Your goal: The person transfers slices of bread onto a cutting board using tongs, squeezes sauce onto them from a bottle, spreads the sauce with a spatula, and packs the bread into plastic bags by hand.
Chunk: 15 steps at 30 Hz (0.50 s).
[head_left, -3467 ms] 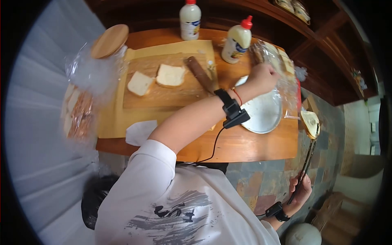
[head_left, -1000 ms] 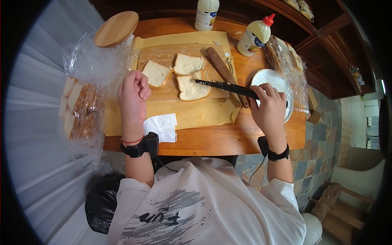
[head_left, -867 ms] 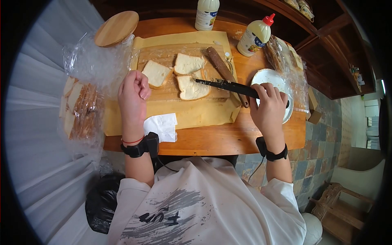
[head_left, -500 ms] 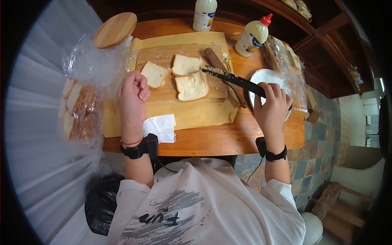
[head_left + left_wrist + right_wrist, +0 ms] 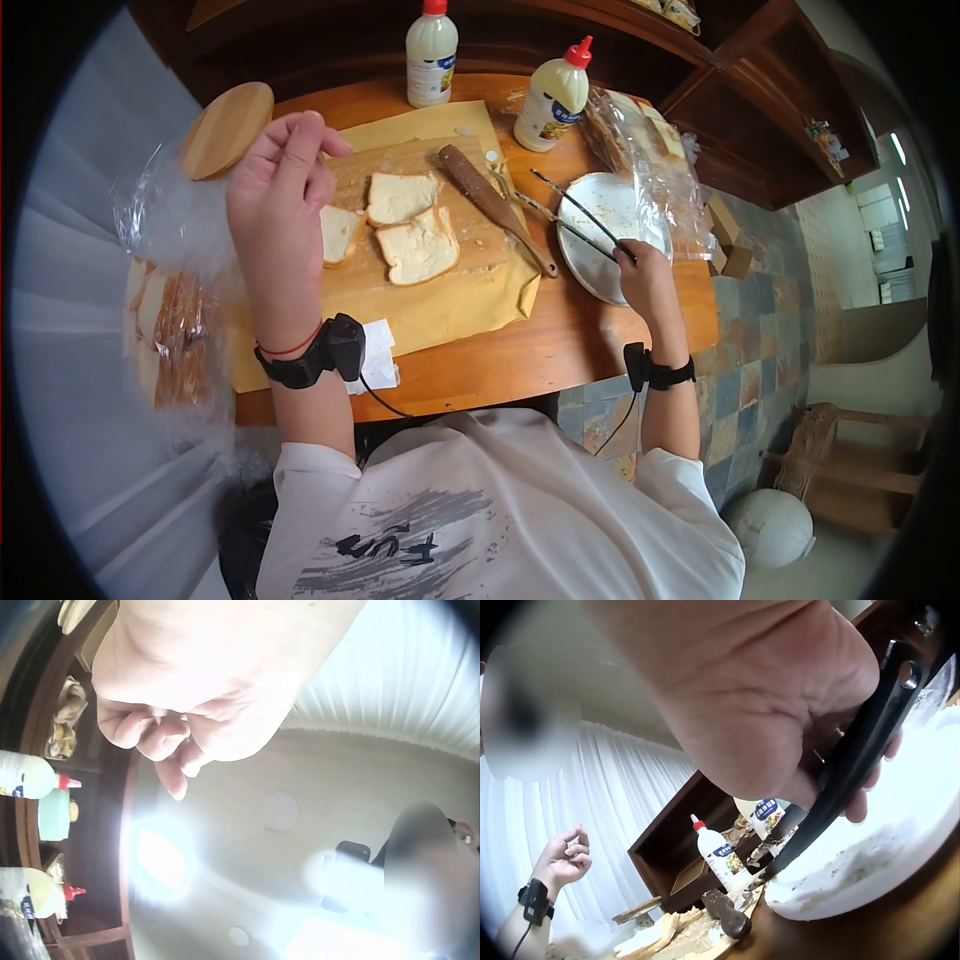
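Note:
My right hand (image 5: 650,285) grips black tongs (image 5: 593,224) above the white plate (image 5: 600,287), their two arms spread and nothing between the tips. Close up in the right wrist view, the tongs' handle (image 5: 855,757) has a hole at its end, and crumbs show on the plate. Raised left of the cutting board (image 5: 470,252), my left hand (image 5: 280,215) holds nothing, its fingers loosely curled. On the board lie bread slices: one at the back (image 5: 403,195), one in front (image 5: 420,250), and one at the left (image 5: 338,235), partly hidden by that hand.
A wooden spatula (image 5: 490,205) lies across the board's right side. Two red-capped bottles, one (image 5: 431,65) behind the board and another (image 5: 552,105) further right, stand upright. Bagged bread sits at the left (image 5: 170,330) and back right (image 5: 650,140). A round wooden lid (image 5: 228,130) leans at back left.
The tongs, earlier holding bread off to the right, have left a slice on the board and moved right to over the plate. My left hand has gone from the plate to the left, then up.

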Each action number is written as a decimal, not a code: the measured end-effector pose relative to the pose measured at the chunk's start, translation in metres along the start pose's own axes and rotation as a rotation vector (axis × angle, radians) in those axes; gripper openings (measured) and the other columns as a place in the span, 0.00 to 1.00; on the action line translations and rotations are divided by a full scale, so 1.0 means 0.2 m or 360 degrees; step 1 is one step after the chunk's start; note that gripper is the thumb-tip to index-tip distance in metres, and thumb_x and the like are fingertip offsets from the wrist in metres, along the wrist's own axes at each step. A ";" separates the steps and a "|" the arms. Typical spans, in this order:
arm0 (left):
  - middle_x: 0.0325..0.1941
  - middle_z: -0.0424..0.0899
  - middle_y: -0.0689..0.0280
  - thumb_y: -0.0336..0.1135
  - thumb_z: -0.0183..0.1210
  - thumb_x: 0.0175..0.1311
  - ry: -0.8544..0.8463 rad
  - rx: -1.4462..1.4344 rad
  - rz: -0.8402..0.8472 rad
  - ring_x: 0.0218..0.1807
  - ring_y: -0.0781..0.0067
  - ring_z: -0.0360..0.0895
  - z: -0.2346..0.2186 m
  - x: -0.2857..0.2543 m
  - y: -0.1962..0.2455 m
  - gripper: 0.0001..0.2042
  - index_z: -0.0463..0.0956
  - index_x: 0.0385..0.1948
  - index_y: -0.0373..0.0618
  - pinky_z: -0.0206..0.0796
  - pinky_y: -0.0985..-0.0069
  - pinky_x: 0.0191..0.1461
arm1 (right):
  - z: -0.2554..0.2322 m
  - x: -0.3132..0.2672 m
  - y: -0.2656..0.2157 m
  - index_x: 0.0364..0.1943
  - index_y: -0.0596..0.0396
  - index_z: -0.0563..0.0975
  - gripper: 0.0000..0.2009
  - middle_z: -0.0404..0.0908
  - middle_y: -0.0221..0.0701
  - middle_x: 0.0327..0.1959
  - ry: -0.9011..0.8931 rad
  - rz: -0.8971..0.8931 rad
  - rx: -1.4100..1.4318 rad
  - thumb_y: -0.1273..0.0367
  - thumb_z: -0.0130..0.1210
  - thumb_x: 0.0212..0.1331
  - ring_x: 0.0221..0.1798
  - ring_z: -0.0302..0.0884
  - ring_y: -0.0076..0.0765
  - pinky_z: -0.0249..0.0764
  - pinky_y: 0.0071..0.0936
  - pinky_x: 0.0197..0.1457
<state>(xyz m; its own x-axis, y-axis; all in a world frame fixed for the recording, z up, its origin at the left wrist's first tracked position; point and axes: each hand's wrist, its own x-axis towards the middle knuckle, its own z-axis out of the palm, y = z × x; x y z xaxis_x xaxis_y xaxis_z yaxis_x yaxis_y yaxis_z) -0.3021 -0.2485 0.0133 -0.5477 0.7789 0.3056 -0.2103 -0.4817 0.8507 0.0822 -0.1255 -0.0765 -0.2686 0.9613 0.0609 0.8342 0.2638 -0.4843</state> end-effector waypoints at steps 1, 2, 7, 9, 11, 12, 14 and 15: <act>0.36 0.86 0.64 0.33 0.60 0.76 -0.0037 -0.0042 0.0056 0.21 0.91 0.56 0.02 0.02 0.01 0.07 0.81 0.42 0.39 0.46 0.88 0.25 | -0.01 0.01 0.01 0.40 0.65 0.85 0.10 0.84 0.56 0.38 0.0011 0.0011 -0.0005 0.70 0.59 0.64 0.44 0.82 0.65 0.77 0.49 0.51; 0.36 0.86 0.64 0.33 0.60 0.76 -0.0049 -0.0051 0.0052 0.21 0.91 0.56 0.04 0.03 0.02 0.07 0.81 0.42 0.39 0.46 0.88 0.25 | -0.01 0.02 0.02 0.42 0.64 0.85 0.11 0.85 0.55 0.39 -0.0028 0.0010 -0.0017 0.69 0.59 0.64 0.45 0.82 0.65 0.78 0.48 0.51; 0.39 0.89 0.60 0.32 0.60 0.76 -0.0139 -0.0152 0.0091 0.21 0.91 0.55 0.13 0.06 -0.02 0.07 0.81 0.43 0.39 0.46 0.88 0.25 | 0.03 0.07 0.10 0.44 0.62 0.86 0.12 0.87 0.51 0.41 -0.0015 0.0006 -0.0003 0.68 0.61 0.63 0.47 0.85 0.60 0.80 0.43 0.53; 0.39 0.89 0.60 0.33 0.60 0.76 -0.0136 -0.0173 0.0058 0.21 0.91 0.55 0.14 0.07 -0.05 0.07 0.81 0.43 0.39 0.46 0.88 0.25 | 0.02 0.09 0.09 0.45 0.61 0.87 0.13 0.89 0.49 0.43 -0.0107 0.0097 0.0016 0.68 0.62 0.61 0.47 0.87 0.56 0.80 0.41 0.55; 0.39 0.89 0.60 0.33 0.60 0.76 -0.0125 -0.0185 0.0028 0.21 0.91 0.55 0.14 0.08 -0.06 0.07 0.81 0.43 0.39 0.46 0.88 0.25 | 0.02 0.12 0.11 0.45 0.61 0.87 0.13 0.89 0.49 0.43 -0.0107 0.0042 -0.0010 0.68 0.63 0.61 0.47 0.88 0.55 0.81 0.41 0.54; 0.40 0.89 0.60 0.33 0.60 0.76 -0.0136 -0.0189 0.0040 0.21 0.91 0.55 0.14 0.08 -0.06 0.07 0.81 0.43 0.39 0.46 0.88 0.25 | 0.03 0.13 0.11 0.44 0.61 0.87 0.12 0.89 0.49 0.42 -0.0108 -0.0016 -0.0028 0.68 0.64 0.60 0.46 0.88 0.54 0.81 0.40 0.54; 0.40 0.89 0.59 0.33 0.59 0.77 -0.0144 -0.0191 0.0052 0.21 0.91 0.55 0.13 0.09 -0.06 0.07 0.81 0.43 0.39 0.46 0.88 0.25 | -0.02 0.16 0.06 0.44 0.60 0.87 0.13 0.89 0.48 0.41 -0.0147 -0.0022 -0.0085 0.66 0.64 0.60 0.45 0.88 0.53 0.81 0.41 0.53; 0.40 0.89 0.59 0.34 0.58 0.78 -0.0155 -0.0179 0.0057 0.21 0.91 0.55 0.11 0.10 -0.06 0.08 0.81 0.44 0.39 0.46 0.88 0.25 | -0.05 0.18 0.02 0.43 0.60 0.88 0.13 0.89 0.48 0.40 -0.0186 -0.0028 -0.0140 0.65 0.65 0.60 0.44 0.88 0.53 0.81 0.41 0.52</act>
<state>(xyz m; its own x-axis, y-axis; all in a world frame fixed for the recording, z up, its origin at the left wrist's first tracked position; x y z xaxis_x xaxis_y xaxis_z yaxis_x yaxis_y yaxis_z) -0.2931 -0.2182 0.0190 -0.4763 0.7930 0.3797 -0.2844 -0.5476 0.7869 0.0799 -0.0891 -0.0678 -0.3336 0.9420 -0.0355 0.8664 0.2915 -0.4054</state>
